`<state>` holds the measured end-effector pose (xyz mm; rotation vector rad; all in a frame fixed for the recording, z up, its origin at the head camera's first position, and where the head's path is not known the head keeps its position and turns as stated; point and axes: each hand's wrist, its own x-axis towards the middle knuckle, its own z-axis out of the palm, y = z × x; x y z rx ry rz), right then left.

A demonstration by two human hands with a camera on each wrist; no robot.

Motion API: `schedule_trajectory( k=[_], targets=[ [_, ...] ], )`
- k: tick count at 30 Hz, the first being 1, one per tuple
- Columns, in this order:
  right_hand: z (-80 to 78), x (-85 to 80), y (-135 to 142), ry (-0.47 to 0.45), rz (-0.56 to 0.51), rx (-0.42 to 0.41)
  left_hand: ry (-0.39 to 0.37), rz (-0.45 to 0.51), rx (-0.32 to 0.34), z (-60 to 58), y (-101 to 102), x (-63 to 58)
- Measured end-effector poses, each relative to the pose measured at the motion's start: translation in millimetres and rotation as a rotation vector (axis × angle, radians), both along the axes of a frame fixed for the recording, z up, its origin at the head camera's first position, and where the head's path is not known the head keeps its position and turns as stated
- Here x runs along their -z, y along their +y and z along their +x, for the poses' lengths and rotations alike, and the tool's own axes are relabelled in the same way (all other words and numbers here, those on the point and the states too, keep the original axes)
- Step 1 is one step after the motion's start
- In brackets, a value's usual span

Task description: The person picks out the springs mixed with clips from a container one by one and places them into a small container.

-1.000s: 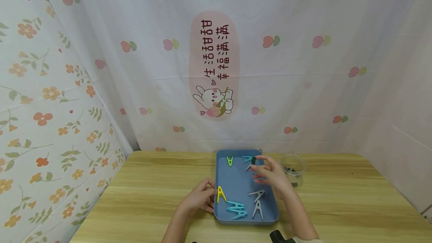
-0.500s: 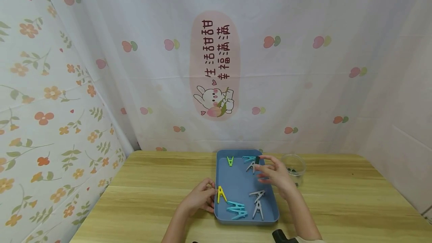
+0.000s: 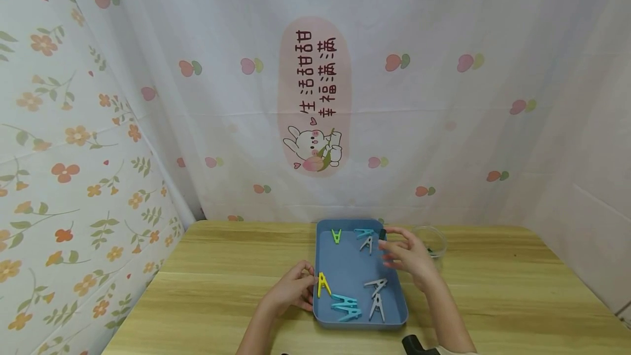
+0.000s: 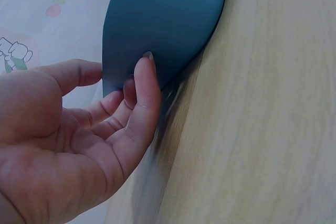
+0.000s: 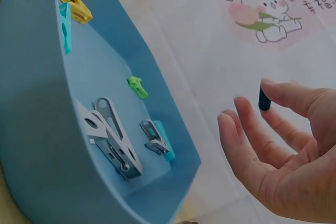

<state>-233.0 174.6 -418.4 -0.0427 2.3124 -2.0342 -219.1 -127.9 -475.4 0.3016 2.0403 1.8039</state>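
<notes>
A small black ridged cylinder [image 5: 264,98] is pinched between the thumb and index finger of my right hand [image 3: 406,253]. That hand hovers over the right rim of a blue tray [image 3: 347,262], its other fingers spread. Against the tray's left wall, my left hand [image 3: 293,289] grips the rim, thumb at the edge and fingers along the outside. Inside the tray lie a yellow clothespin [image 3: 322,285], a green one [image 3: 336,236], and several light-blue [image 3: 363,232] and grey clothespins [image 3: 377,307].
A clear round jar [image 3: 445,245] stands right of the tray, partly hidden by my right hand, with dark pieces inside. The wooden table [image 3: 227,273] meets a patterned curtain [image 3: 419,125] behind. A black object [image 3: 411,344] shows at the right forearm.
My right hand has shifted rightward with the black cylinder, from over the tray's far right corner towards the jar. A grey clothespin is uncovered. The left hand has stayed still.
</notes>
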Motion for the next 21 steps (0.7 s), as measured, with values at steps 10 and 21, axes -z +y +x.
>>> schedule_trajectory(
  k=[10,21],
  targets=[
    [1.4,-2.1,9.3,-0.003,0.022,0.014,-0.004,-0.004,-0.004,0.5,-0.2,-0.7],
    [1.4,-3.1,18.9,-0.032,0.018,0.056,-0.003,0.001,-0.003,0.7,-0.4,-0.7]
  ],
)
